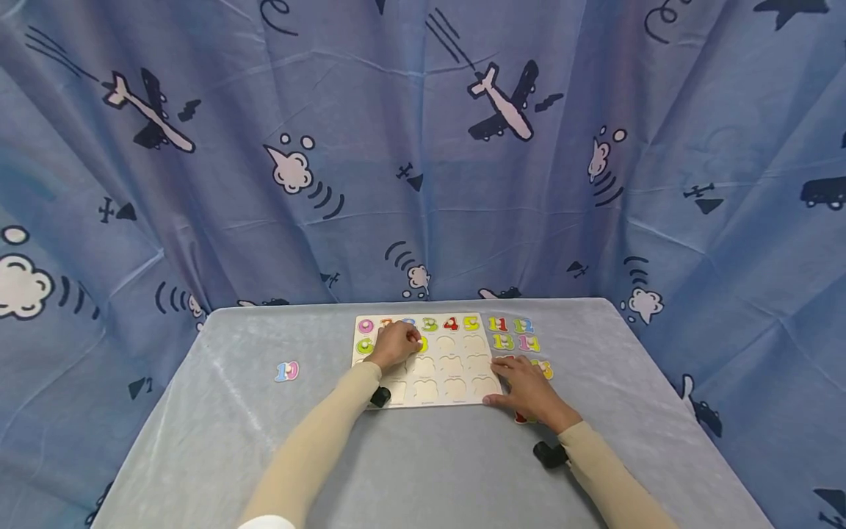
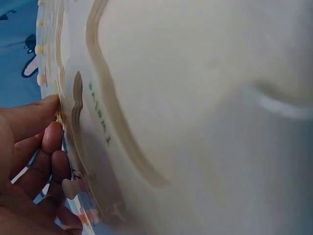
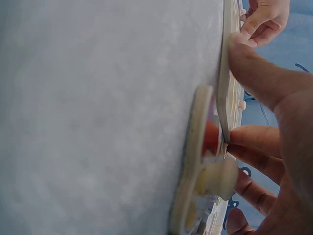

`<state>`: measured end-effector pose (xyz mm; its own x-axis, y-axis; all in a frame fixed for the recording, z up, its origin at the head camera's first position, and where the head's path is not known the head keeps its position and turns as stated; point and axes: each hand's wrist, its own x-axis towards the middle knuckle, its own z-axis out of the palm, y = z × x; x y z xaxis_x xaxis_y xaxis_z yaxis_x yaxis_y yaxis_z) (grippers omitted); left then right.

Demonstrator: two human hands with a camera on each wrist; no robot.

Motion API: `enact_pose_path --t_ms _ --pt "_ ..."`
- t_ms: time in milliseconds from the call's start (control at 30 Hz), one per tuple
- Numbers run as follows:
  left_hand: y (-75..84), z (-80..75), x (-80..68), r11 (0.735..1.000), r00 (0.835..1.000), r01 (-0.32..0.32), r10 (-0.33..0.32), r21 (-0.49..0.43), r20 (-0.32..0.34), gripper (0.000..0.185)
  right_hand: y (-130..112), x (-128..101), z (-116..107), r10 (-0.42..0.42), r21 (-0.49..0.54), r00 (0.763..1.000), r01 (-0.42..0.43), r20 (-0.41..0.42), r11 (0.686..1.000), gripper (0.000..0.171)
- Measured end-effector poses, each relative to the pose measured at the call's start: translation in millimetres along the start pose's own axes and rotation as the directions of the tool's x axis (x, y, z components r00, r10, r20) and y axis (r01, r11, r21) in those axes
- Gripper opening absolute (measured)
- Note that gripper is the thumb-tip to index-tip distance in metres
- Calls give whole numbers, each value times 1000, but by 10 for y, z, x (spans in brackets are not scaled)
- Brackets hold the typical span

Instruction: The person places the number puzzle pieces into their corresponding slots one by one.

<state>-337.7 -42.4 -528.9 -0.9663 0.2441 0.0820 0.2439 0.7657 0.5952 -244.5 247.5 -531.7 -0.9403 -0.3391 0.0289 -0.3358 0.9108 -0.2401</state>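
Board (image 1: 438, 389), one: lying on the desk (image 1: 218, 426), part filled; hours are counting from its centre.
Top row: six pieces are sitting in place, 0 (image 1: 366, 325), 3 (image 1: 429, 324), 4 (image 1: 451, 323) and 5 (image 1: 471, 322) showing whole.
Second row: a green piece (image 1: 365, 345) is filling the nine o'clock end; two slots towards three o'clock are standing bare.
Yellow piece (image 1: 423, 344): mid second row; the left hand's (image 1: 396, 344) fingers are pinching it; seated or not, cannot tell.
Lower two rows: all slots in sight are awaiting pieces.
Right hand (image 1: 529, 389): fingers are grasping nothing, touching the board's edge towards three and four o'clock.
Loose, left to place: 10 (image 1: 287, 371) is lying at nine o'clock; 11 (image 1: 499, 324), 12 (image 1: 523, 325), 13 (image 1: 504, 342) and 14 (image 1: 529, 342) at two; an amber piece (image 1: 545, 369) at three; a red piece (image 1: 521, 418) at four.
Progress: seemingly approaching halfway.
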Motion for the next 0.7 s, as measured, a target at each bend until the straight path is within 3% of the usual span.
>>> enact_pose_path --t_ms 167,300,500,700 --pt "-18 -40 -37 999 999 -34 35 39 -6 8 3 5 19 11 5 1000 -11 7 1000 81" --pt "-73 -187 -157 996 997 -76 76 -37 -15 17 7 -1 49 28 3 999 -28 32 1000 84" --pt "-164 -556 -424 983 990 -124 113 -137 -84 14 10 -5 50 27 7 999 -27 18 1000 84" --pt "-288 -831 -789 984 992 -92 77 -153 -103 13 4 20 7 12 12 1000 -12 13 1000 83"
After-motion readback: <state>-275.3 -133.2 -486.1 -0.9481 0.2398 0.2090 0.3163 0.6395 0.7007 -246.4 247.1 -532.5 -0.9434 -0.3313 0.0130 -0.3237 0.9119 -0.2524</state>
